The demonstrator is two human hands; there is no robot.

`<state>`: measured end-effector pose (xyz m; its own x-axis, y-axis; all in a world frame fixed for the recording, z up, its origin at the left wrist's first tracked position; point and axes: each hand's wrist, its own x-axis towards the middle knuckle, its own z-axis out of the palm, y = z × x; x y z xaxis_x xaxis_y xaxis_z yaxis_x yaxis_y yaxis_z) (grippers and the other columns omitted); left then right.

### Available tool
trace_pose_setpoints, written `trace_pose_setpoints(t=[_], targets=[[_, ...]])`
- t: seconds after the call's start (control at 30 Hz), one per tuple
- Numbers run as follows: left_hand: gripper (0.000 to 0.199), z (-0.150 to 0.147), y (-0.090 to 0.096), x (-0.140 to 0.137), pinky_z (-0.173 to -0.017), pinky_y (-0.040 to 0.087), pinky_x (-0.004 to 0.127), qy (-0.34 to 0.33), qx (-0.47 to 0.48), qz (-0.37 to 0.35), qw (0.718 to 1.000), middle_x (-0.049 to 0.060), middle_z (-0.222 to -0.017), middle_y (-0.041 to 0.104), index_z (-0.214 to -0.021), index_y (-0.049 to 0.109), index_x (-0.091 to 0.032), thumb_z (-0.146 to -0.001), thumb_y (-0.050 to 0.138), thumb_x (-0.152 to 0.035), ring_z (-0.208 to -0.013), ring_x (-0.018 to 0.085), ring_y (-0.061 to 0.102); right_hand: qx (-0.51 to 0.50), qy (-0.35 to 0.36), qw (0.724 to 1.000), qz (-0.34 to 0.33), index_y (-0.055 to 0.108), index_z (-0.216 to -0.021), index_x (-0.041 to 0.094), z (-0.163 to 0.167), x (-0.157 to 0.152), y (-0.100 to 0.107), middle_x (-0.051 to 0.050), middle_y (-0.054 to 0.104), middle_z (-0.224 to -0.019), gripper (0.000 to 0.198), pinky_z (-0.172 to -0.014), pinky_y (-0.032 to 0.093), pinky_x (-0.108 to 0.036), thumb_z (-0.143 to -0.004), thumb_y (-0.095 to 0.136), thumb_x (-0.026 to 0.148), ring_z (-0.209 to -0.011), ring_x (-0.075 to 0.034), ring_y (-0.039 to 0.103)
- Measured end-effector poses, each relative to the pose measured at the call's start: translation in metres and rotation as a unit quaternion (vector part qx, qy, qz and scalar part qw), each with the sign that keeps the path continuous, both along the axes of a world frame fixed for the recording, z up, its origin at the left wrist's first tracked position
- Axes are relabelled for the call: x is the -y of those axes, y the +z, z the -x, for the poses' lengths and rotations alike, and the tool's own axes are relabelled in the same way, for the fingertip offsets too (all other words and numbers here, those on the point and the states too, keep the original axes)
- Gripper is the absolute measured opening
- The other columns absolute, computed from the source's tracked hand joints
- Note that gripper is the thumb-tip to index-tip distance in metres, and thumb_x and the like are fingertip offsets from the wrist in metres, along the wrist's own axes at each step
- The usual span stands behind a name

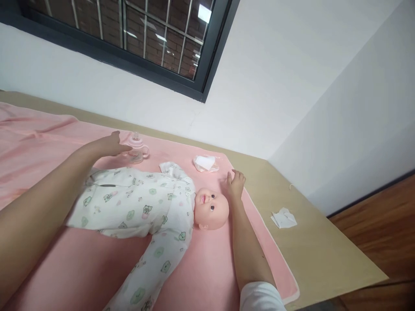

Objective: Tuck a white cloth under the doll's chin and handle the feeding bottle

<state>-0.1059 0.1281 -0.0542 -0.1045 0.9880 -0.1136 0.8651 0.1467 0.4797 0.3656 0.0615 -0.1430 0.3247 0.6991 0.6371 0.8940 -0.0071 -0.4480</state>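
Note:
A baby doll (212,209) in a white sleepsuit (145,201) with green and pink prints lies face up on a pink blanket (207,268). Beyond its body stands a clear baby bottle (138,153) with a pink collar and handles. My left hand (113,144) is at the bottle's left side, its fingers apart. One finger overlaps the bottle's edge; whether it touches I cannot tell. Just past the top of the doll's head, my right hand (236,183) rests on the blanket near its edge, fingers loosely bent and apart, holding nothing.
A small plastic pack (205,163) with white tissue lies on the blanket beyond the doll's head. On the wooden table (311,242), to the right, is a crumpled white tissue (284,218). A white wall and a barred window (162,39) stand behind.

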Motion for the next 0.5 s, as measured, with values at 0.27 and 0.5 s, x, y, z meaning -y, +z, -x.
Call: trace_pose_setpoints(t=[0.27,0.5], targets=[[0.069,-0.04,0.058,0.091,-0.08,0.045,0.024,-0.145,0.035,-0.184,0.972,-0.005,-0.11,0.072,-0.139,0.044,-0.038,-0.079,0.051,-0.07,-0.097,0.018,0.066,0.046,0.212,0.963,0.162,0.066,-0.102,0.023,0.041,-0.007,-0.005,-0.005,0.067,-0.099,0.026,-0.08,0.046,-0.029,-0.09,0.043,0.026,-0.087,-0.017,0.06],[0.062,-0.158,0.06,0.082,-0.083,0.048,0.029,-0.425,0.05,-0.008,0.904,0.007,-0.121,0.068,-0.132,0.057,-0.024,-0.08,0.054,-0.056,-0.1,0.023,0.065,-0.009,0.25,0.948,0.196,0.067,-0.093,0.021,0.048,0.0,-0.011,-0.004,0.062,-0.088,0.019,-0.077,0.046,-0.028,-0.086,0.049,0.024,-0.086,-0.016,0.058]])
